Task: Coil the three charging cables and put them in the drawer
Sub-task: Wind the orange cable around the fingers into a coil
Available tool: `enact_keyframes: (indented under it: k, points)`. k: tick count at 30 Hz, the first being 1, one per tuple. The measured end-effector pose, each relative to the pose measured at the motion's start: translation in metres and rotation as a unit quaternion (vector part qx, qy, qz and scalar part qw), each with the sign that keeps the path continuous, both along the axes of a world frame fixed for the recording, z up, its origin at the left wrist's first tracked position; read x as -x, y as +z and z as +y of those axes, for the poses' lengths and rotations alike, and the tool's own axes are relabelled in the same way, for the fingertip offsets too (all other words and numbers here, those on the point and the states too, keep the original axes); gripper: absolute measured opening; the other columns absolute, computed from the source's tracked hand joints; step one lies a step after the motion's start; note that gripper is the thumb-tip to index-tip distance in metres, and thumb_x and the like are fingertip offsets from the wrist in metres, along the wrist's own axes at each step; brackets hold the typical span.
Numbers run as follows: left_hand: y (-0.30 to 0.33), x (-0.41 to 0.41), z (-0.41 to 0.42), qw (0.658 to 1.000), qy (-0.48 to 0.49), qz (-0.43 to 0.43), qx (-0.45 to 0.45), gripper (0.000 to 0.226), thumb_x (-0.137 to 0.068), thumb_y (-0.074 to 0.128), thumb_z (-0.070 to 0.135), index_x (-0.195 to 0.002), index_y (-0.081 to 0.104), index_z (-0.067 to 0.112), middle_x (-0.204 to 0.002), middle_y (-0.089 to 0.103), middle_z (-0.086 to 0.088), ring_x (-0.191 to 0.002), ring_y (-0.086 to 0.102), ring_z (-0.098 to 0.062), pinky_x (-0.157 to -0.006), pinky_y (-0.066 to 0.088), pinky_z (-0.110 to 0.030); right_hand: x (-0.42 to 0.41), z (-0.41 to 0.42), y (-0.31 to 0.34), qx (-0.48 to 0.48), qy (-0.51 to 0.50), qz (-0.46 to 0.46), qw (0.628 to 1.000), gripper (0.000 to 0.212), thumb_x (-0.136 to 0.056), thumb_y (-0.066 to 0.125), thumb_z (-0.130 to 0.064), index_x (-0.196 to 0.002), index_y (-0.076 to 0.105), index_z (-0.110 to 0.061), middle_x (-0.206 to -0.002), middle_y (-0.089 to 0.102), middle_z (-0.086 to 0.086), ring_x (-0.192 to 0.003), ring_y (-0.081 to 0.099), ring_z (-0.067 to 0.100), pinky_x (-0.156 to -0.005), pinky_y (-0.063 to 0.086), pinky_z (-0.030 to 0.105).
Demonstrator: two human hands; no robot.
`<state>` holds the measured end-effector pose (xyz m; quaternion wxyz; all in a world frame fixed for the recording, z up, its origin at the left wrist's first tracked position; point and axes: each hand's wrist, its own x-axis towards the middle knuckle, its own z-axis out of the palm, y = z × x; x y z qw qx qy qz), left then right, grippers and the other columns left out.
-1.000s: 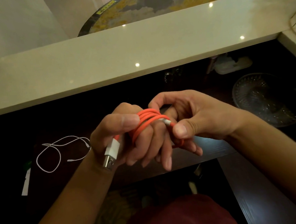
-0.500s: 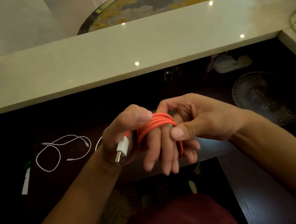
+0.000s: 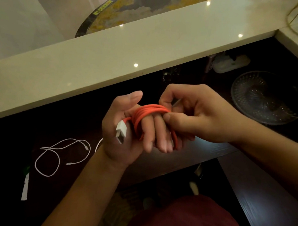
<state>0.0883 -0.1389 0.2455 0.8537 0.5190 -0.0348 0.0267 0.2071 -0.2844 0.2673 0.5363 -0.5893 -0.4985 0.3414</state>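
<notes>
An orange charging cable [image 3: 149, 111] is wound in several loops around the fingers of my left hand [image 3: 117, 151]. Its white USB plug [image 3: 121, 131] lies across that palm, and the thumb is lifted off the loops. My right hand [image 3: 205, 118] pinches the cable at the right side of the coil, thumb against the loops; the cable's other end is hidden in its fingers. A thin white cable [image 3: 57, 155] lies loose on the dark desk [image 3: 71, 121] to the left. A bit of another white cable [image 3: 98, 145] shows beside my left wrist. No drawer can be made out.
A pale stone ledge [image 3: 120, 57] runs across above the desk. A glass dish [image 3: 260, 99] sits at the right, a white object [image 3: 231, 63] behind it under the ledge. A white strip [image 3: 24, 188] lies at the far left.
My left thumb has lifted off the orange loops. Both hands have shifted slightly right, and my right hand has brought the last of the cable onto the coil.
</notes>
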Motion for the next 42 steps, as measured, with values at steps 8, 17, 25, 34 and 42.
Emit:
enact_keyframes:
  k: [8,17,25,34,42]
  points:
    - [0.011,-0.001,0.004,0.996,0.081,0.003,0.031,0.070,-0.091,0.028,0.046,-0.039,0.062,0.015,-0.044,0.059,-0.001,-0.047,0.060,-0.020,-0.058,0.049,-0.026,0.000,0.003,0.002,-0.028,-0.022,-0.106,0.994,0.017,-0.090,0.071,-0.011,-0.099,0.058,-0.006,-0.080,0.067,0.007,-0.072,0.068,0.023,-0.061,0.053,0.053]
    - [0.002,-0.005,0.001,0.987,0.156,0.000,-0.044,0.045,-0.089,0.038,0.027,-0.050,0.060,0.020,-0.056,0.060,0.001,-0.065,0.058,-0.018,-0.077,0.047,-0.033,0.000,0.011,-0.007,-0.041,-0.183,-0.229,0.955,0.016,-0.083,0.072,-0.012,-0.089,0.058,-0.009,-0.068,0.064,-0.001,-0.059,0.063,0.016,-0.054,0.051,0.031]
    - [-0.007,-0.001,0.000,0.976,0.201,-0.014,-0.086,0.026,-0.085,0.047,0.021,-0.059,0.051,0.021,-0.065,0.054,-0.001,-0.073,0.052,-0.021,-0.076,0.044,-0.032,-0.010,0.014,-0.021,-0.033,-0.139,-0.035,0.989,0.016,-0.082,0.067,-0.007,-0.092,0.054,-0.006,-0.073,0.060,0.017,-0.061,0.064,0.024,-0.054,0.055,0.038]
    - [-0.013,0.001,0.010,0.995,0.103,-0.012,0.013,0.034,-0.082,0.063,0.035,-0.057,0.046,0.019,-0.064,0.053,-0.004,-0.077,0.057,-0.026,-0.084,0.047,-0.035,-0.018,0.024,-0.037,0.096,-0.009,0.253,0.963,0.043,-0.094,0.056,-0.040,-0.086,0.062,0.002,-0.069,0.050,0.020,-0.047,0.050,0.019,-0.041,0.041,0.025]
    - [-0.016,0.002,0.006,0.998,0.060,0.034,-0.007,0.030,-0.083,0.043,0.023,-0.054,0.048,0.018,-0.057,0.049,-0.006,-0.068,0.055,-0.028,-0.077,0.046,-0.038,-0.015,0.020,-0.026,0.168,-0.013,0.160,0.973,0.066,-0.098,0.053,-0.051,-0.075,0.057,0.011,-0.056,0.037,0.014,-0.044,0.034,0.022,-0.046,0.026,0.031]
